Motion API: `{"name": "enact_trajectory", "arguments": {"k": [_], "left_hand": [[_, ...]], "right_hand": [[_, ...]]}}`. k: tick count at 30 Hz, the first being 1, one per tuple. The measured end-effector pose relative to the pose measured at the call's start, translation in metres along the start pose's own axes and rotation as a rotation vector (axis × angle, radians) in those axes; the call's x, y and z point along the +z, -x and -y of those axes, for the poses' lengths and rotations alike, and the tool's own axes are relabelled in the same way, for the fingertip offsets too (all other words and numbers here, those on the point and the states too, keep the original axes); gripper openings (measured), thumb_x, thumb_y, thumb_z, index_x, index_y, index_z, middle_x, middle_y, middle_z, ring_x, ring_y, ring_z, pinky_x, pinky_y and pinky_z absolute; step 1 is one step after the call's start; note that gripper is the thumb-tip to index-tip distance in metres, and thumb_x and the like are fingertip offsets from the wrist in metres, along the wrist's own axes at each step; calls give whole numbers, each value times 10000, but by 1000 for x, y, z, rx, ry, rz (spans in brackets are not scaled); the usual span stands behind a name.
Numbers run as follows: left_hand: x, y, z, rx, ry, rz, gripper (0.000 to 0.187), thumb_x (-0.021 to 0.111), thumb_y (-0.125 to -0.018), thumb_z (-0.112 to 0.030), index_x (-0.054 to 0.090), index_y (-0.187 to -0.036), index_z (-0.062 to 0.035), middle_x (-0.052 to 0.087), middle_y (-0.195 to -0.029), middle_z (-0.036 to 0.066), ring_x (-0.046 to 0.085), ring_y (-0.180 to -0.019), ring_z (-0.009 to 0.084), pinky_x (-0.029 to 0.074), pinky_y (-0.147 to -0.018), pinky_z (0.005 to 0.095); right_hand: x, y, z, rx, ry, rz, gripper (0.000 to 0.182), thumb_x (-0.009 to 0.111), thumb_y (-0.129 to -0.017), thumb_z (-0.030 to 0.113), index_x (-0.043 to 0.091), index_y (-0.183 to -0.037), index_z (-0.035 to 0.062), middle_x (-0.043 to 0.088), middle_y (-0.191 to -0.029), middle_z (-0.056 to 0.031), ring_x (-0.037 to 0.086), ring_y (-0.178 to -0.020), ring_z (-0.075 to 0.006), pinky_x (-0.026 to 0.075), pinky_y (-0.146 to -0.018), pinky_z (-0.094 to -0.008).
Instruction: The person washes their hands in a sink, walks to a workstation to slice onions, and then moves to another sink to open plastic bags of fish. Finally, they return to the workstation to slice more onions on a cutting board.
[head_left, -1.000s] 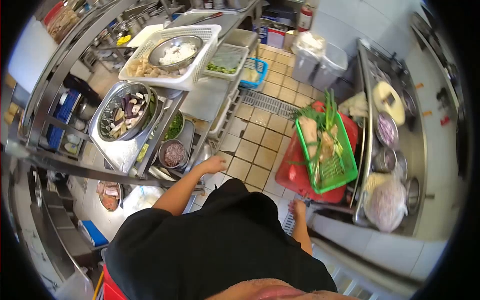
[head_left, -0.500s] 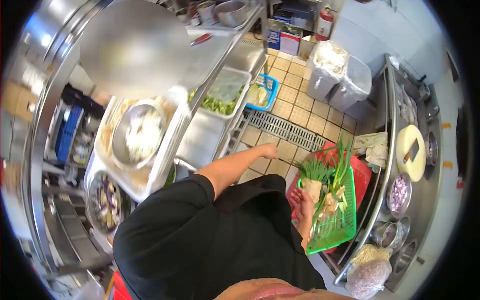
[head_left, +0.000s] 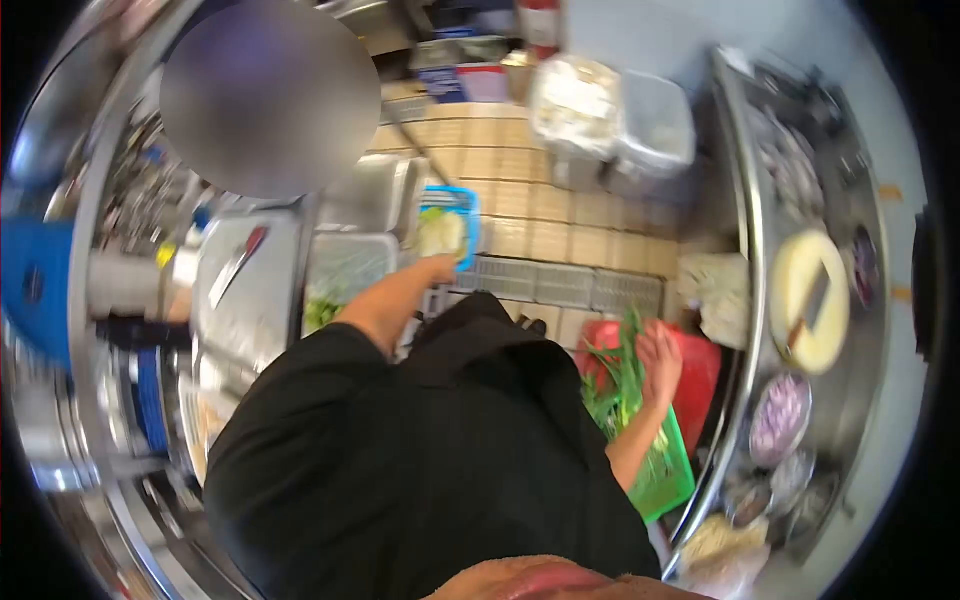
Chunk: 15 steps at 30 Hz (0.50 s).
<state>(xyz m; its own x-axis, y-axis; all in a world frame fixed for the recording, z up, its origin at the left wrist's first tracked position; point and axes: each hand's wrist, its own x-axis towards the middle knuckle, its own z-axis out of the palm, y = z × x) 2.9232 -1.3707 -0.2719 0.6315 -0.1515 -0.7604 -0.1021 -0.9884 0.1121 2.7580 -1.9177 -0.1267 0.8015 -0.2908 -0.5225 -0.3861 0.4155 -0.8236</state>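
Observation:
My right hand (head_left: 659,352) is raised over the green basket (head_left: 668,488), its fingers apart and nothing seen in them. Long green onions (head_left: 628,375) lie in the basket just left of the hand; whether the hand touches them cannot be made out. Beneath the basket is a red surface (head_left: 700,370). On the other side, my left arm reaches forward, and my left hand (head_left: 437,268) is beside the near edge of a blue basket (head_left: 472,225) holding pale green vegetable pieces (head_left: 440,235). Blur hides the left fingers.
At right, a steel counter (head_left: 750,210) carries a round white board (head_left: 795,280) with a cleaver (head_left: 815,300), and a bowl of chopped purple onion (head_left: 779,420). Lined bins (head_left: 648,120) stand ahead. A knife (head_left: 238,265) lies on a left metal surface.
The view has turned and blurred. My left hand has come close to the blue basket. My right hand has moved from the basket's left edge to above the green onions.

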Motion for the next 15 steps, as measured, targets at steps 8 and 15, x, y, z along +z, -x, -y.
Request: {"name": "enact_trajectory", "arguments": {"k": [8,15], "left_hand": [[-42,-177,107,249,552,229,247,654,-905,-249,736,-973,-26,656,-863,99,652,-786,231,527,-645,438],[-290,-306,-89,145,180,332,219,655,-892,-204,734,-1037,-60,740,-1014,134,718,-781,269,590,-677,428]], "right_hand": [[34,-67,55,-13,14,-244,346,676,-994,256,645,-1271,50,727,-1152,-71,696,-977,-177,544,-883,-327],[56,-77,61,-4,-144,-737,300,690,-973,246,703,-1180,30,737,-1023,-48,697,-914,-152,522,-770,-294]]}}
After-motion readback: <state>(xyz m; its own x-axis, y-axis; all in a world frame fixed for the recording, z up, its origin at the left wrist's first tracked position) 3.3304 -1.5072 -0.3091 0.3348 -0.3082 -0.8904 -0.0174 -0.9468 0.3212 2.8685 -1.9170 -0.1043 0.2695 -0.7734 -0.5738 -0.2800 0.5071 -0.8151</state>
